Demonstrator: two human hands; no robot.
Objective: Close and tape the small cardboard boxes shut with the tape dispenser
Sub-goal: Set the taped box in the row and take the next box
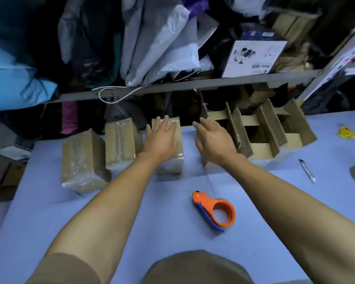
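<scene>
Neither hand grips anything. The left hand [162, 138] lies flat, fingers straight, on top of the third taped brown cardboard box [171, 158]. The right hand [213, 140] hovers just beside it with fingers spread and relaxed, near the first of the open, untaped cardboard boxes [262, 138]; whether it touches that flap cannot be told.

On the pale blue tabletop [131, 212] three boxes stand closed in a row on the left: the leftmost taped box [83, 162], the middle taped box [121, 144] and the one under the left hand, all showing glossy clear tape. To the right, several boxes have their flaps standing up, so the job looks partly done, with that group left to close and tape.

An orange ring-shaped tape dispenser with a blue handle [214, 211] lies untouched between the forearms, nearer the person. Its long axis runs diagonally, the nose pointing away and to the left, the ring end toward the right. A small utility knife [306, 171] lies well apart at the right.
</scene>
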